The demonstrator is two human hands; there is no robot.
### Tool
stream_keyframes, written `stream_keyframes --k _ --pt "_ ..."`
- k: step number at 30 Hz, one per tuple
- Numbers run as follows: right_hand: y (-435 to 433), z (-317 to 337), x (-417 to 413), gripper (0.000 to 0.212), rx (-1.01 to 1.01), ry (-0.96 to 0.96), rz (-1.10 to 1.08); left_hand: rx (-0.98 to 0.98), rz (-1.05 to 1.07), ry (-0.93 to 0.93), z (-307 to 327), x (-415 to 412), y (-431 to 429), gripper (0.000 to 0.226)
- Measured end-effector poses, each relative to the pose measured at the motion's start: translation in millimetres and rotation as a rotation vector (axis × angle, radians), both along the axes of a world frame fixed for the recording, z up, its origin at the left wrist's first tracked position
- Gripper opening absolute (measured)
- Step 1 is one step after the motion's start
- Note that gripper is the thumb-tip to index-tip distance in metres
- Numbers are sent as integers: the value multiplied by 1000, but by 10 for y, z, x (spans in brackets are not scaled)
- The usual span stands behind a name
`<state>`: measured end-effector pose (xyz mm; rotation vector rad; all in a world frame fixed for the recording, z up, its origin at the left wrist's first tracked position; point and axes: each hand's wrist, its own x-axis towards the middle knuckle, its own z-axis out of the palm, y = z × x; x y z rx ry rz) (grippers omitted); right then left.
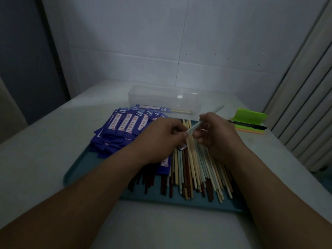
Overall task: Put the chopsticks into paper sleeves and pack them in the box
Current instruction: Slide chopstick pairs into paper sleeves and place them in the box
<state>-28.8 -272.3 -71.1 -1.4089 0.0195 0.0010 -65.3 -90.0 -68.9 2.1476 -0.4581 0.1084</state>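
pale green chopsticks [197, 124], apparently a pair, are held in the air above the far part of a teal tray [75, 169], tilted with the far end raised toward the right. left hand [161, 137]: thumb and fingers pinch the near end of the chopsticks. right hand [215, 133]: fingers curled round the same chopsticks near mid-length. loose chopsticks [194, 173] in cream, pale green and dark red-brown lie in a pile on the right half of the tray, roughly parallel. blue paper sleeves [125, 126] are heaped on the left half of the tray. one more blue sleeve [165, 163] lies under the left wrist on the loose chopsticks; whether the hand holds it cannot be told. clear plastic box [161, 94] stands on the white desk [45, 159] just beyond the tray. one sleeved pair [154, 107] shows at the near wall of the box, wooden ends protruding to the right. green notepad [251, 116] and black marker [248, 124] lie on the desk to the right of the tray.
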Motion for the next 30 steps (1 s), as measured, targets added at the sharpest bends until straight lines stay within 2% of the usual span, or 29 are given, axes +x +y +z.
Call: stream_keyframes --k 7,13,15,17,19,21,26,30 --pt "-34 21 51 15 99 -126 37 -80 76 34 46 29 82 20" --pt "-44 5 55 14 171 -107 -15 -52 96 -4 25 61 98 25" --pt "-65 -13 85 10 124 -133 -103 68 152 -141 -14 122 138 24" --pt "-101 -39 118 9 60 -163 -235 320 178 -282 -35 186 187 32" --pt "-151 -63 145 10 61 -164 -325 597 101 -280 -49 221 213 44" --pt "-180 -77 162 10 84 -151 -358 748 -17 -207 -74 246 202 52" --pt "-159 -80 166 14 76 -126 -354 811 -51 -211 -92 310 217 51" --pt "-171 -79 181 15 108 -126 -382 814 -19 -267 -83 281 214 32"
